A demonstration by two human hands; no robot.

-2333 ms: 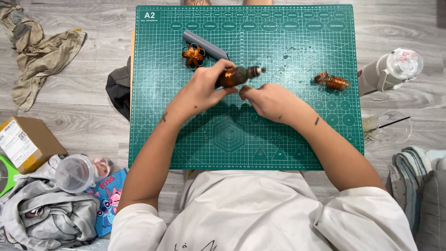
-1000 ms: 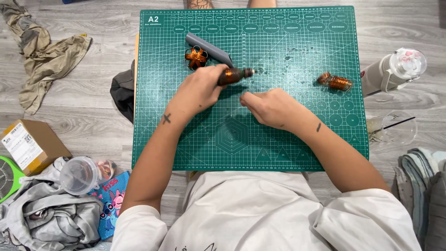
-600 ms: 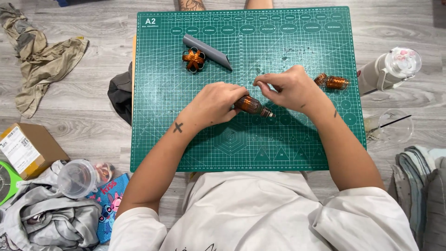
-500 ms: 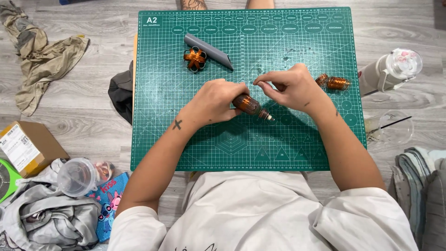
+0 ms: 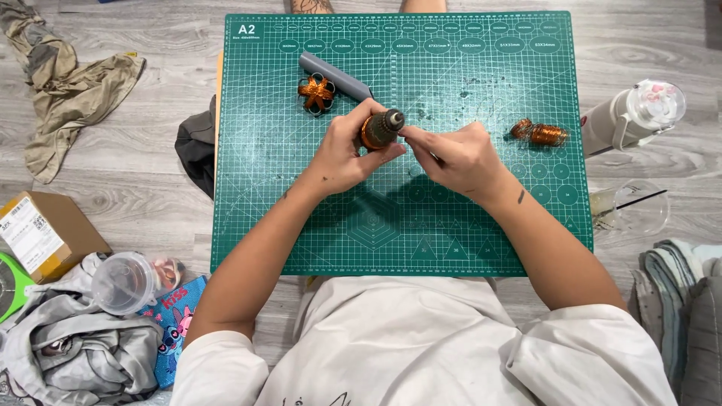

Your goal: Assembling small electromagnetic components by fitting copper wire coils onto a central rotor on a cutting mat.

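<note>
your left hand (image 5: 342, 154) grips the copper-wound rotor (image 5: 378, 129) upright, steadying it while your right hand (image 5: 455, 154) pinches its wire.

We see a bright, even light from above; soft shadows lie under our arms on the green mat (image 5: 466, 233); the picture is sharp.

a copper-wound motor rotor (image 5: 378, 129), stood on end with its dark shaft tip up, upper centre of the frame.
</note>
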